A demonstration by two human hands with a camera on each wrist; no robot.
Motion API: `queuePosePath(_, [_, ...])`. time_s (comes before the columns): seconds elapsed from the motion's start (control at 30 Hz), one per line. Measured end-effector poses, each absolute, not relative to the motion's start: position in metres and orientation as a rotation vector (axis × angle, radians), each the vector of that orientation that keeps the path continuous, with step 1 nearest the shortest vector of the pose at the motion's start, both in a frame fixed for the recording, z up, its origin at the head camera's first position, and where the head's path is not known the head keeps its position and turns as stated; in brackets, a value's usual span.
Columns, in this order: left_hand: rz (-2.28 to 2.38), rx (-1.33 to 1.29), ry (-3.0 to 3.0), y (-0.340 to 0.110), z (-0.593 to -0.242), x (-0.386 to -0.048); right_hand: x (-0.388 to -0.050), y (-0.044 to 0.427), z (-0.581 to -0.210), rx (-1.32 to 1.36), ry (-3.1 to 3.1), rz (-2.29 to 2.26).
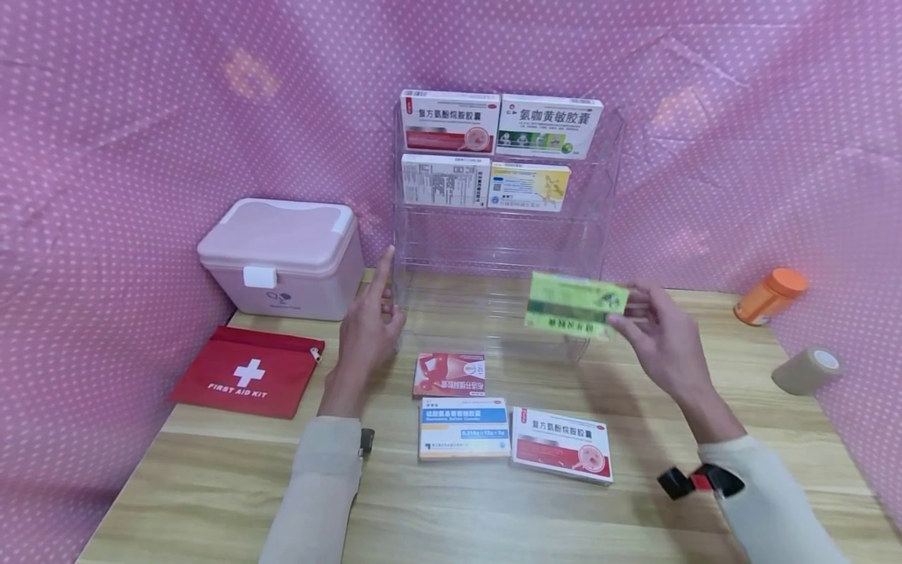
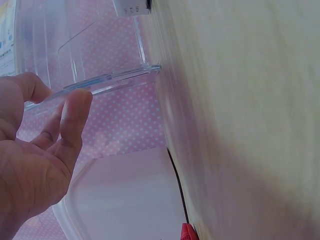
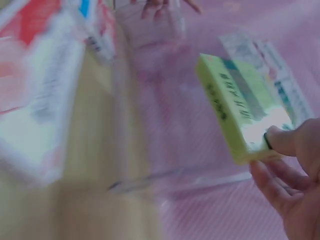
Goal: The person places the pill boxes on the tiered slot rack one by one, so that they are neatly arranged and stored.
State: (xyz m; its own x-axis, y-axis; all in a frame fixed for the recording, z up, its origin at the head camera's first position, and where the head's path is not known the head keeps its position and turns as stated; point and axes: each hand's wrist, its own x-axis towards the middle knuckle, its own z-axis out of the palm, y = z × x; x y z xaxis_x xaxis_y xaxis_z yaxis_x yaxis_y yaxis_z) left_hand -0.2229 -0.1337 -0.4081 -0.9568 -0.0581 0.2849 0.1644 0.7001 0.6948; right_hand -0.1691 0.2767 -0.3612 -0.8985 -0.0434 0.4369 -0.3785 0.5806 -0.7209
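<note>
My right hand [image 1: 665,341] pinches a yellow-green medicine box [image 1: 564,304] by one end, thumb on its face and fingers beneath. The box hangs in front of the lower tiers of a clear plastic display rack [image 1: 493,301], its printing upside down in the head view. At the rack's left side, my left hand [image 1: 369,325] grips the edge of the side panel [image 2: 107,79] between thumb and fingers. Upper tiers carry a red-and-white box [image 1: 451,121], a green-and-white box [image 1: 548,127], a white printed box [image 1: 445,182] and a yellow-and-white box [image 1: 528,188].
Before the rack lie a red box [image 1: 449,374], a blue-and-white box [image 1: 463,428] and another red-and-white box [image 1: 561,444]. Left stand a pink lidded case [image 1: 282,251] and a red first aid pouch [image 1: 250,372]. Right lie an orange bottle [image 1: 768,296] and a bandage roll [image 1: 806,371].
</note>
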Motion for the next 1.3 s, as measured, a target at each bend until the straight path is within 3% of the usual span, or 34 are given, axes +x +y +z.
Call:
queuePosePath(0.27, [-1.124, -0.076, -2.616, -0.135, -0.406, -0.223, -0.233, 0.225, -0.307, 0.345, -2.253, 1.179])
queuePosePath(0.5, [-1.129, -0.08, -2.616, -0.134, -0.405, -0.223, -0.27, 0.204, -0.306, 0.397, -2.236, 0.883])
queuePosePath(1.1, [-1.116, -0.078, -2.626, -0.132, -0.406, -0.224, -0.289, 0.117, -0.334, 0.378, -2.424, 1.013])
queuePosePath(1.3, [-1.114, -0.091, -2.605, -0.134, -0.407, -0.223, -0.285, 0.108, -0.334, 0.426, -2.499, 0.998])
